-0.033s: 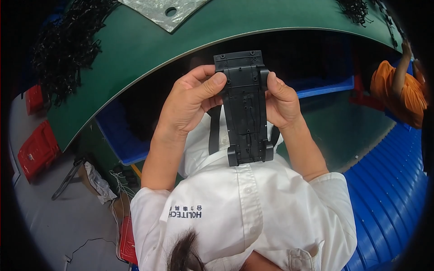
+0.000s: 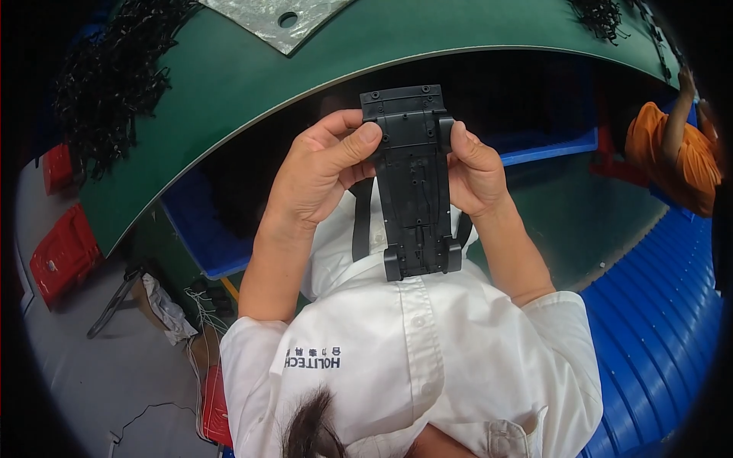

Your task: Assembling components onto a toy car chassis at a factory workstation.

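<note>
A long black plastic toy car chassis (image 2: pixel 416 183) is held up in front of my white shirt, with its far end near the table edge. Small screw holes and raised ribs mark the face turned toward me, and rounded wheel arches stick out at its sides. My left hand (image 2: pixel 328 164) grips the upper left edge, thumb on top and fingers partly behind. On the opposite edge, my right hand (image 2: pixel 477 168) holds on with its thumb by the upper arch; its other fingers are mostly hidden behind the part.
Beyond my hands curves a green table (image 2: pixel 244 84) with a grey metal plate (image 2: pixel 279 23). Tangled black parts (image 2: pixel 114 91) heap at its left, more (image 2: pixel 599 17) at its right. Blue bins stand beneath. A person in orange (image 2: pixel 668 153) is at right, near a ribbed blue surface (image 2: pixel 657 320).
</note>
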`<state>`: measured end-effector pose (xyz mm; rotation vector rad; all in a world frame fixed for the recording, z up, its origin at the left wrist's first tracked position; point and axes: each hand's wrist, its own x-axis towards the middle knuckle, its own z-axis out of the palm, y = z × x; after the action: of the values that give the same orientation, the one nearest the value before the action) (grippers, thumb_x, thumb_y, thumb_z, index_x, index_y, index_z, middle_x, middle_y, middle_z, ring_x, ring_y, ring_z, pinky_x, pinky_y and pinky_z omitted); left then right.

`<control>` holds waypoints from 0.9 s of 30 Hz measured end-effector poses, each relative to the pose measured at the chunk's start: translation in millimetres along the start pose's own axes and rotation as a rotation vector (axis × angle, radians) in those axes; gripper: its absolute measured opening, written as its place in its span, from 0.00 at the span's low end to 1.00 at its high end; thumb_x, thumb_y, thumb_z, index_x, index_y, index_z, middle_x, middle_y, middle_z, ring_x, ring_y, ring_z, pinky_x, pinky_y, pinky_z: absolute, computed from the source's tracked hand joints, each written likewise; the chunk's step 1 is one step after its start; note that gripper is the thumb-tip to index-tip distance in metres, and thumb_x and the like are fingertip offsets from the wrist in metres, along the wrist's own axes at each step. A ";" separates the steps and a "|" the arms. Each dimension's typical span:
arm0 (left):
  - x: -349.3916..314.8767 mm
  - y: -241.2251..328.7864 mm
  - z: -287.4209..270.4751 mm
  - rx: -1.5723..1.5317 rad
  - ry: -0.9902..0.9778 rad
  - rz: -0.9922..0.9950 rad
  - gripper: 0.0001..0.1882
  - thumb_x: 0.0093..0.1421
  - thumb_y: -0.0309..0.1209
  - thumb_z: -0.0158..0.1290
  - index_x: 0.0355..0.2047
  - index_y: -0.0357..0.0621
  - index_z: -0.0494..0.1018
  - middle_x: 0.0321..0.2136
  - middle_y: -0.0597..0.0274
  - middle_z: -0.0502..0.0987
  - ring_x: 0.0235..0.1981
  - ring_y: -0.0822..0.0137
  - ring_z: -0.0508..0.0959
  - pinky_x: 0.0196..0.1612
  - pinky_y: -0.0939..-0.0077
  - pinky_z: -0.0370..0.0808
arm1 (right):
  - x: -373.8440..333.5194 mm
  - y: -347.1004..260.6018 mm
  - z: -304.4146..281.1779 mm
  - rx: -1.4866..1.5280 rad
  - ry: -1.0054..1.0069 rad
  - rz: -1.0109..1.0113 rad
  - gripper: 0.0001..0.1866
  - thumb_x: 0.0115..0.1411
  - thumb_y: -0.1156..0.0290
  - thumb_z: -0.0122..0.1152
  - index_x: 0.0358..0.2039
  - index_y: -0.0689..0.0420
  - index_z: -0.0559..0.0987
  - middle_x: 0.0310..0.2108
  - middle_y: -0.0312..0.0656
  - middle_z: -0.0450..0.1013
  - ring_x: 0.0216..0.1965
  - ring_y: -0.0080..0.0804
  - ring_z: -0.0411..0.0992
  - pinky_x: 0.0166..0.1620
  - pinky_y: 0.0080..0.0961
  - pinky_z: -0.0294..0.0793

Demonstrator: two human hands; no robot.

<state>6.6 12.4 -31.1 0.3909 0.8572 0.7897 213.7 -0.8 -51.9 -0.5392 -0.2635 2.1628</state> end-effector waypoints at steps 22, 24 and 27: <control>-1.2 -1.5 -2.9 0.006 0.026 0.017 0.15 0.56 0.34 0.58 0.41 0.40 0.73 0.33 0.64 0.78 0.33 0.74 0.76 0.38 0.78 0.73 | -1.1 -2.4 0.6 -0.228 0.132 0.025 0.25 0.63 0.59 0.51 0.55 0.63 0.66 0.43 0.39 0.72 0.42 0.22 0.70 0.46 0.20 0.71; -1.7 -2.1 -4.1 0.007 0.027 0.014 0.15 0.56 0.34 0.58 0.41 0.40 0.73 0.33 0.64 0.78 0.33 0.74 0.76 0.37 0.79 0.72 | -1.2 -2.5 1.2 -0.225 0.135 0.029 0.25 0.63 0.59 0.51 0.55 0.63 0.66 0.43 0.39 0.72 0.42 0.22 0.70 0.46 0.20 0.71; -1.6 -3.0 -3.8 0.015 0.036 0.010 0.15 0.56 0.34 0.58 0.41 0.40 0.73 0.33 0.64 0.78 0.33 0.74 0.76 0.37 0.79 0.72 | -2.1 -3.6 1.2 -0.230 0.110 0.035 0.26 0.63 0.59 0.50 0.55 0.63 0.65 0.44 0.40 0.71 0.45 0.23 0.70 0.48 0.21 0.71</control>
<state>4.3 9.3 -34.4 0.3958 0.8956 0.8013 216.8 -0.3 -49.0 -0.7956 -0.4482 2.1409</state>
